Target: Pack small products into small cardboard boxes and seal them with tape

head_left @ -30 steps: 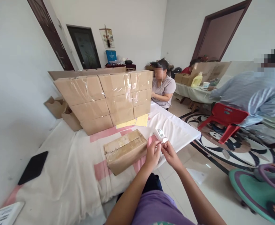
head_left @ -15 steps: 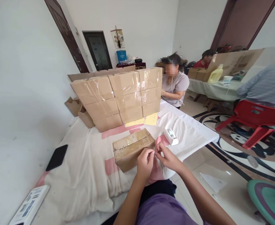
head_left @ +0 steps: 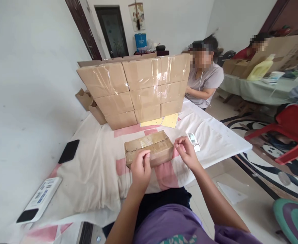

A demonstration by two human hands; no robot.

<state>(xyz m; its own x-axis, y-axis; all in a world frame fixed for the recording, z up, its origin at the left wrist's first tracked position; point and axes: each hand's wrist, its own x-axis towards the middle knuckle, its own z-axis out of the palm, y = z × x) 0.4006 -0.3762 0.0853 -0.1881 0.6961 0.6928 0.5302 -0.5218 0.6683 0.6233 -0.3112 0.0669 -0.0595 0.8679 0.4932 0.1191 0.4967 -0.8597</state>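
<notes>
A flat brown cardboard box [head_left: 149, 149], taped over, lies on the cloth-covered table [head_left: 95, 169] in front of me. My left hand [head_left: 141, 168] is at the box's front face, thumb and fingers pinched together. My right hand [head_left: 186, 151] hovers by the box's right end, also in a pinch. What either hand holds is too small to make out. A small white device [head_left: 194, 141] lies just right of my right hand.
A wall of stacked taped cartons [head_left: 138, 88] stands behind the box, with yellow sheets [head_left: 170, 120] at its foot. A black phone [head_left: 69, 150] and a label sheet [head_left: 40, 196] lie at the left. A person [head_left: 204, 79] sits across; a red chair [head_left: 293, 130] stands at the right.
My hands were pinched together near the white device. They have since drawn apart, the left to the box's front and the right to its right end. My view has turned left.
</notes>
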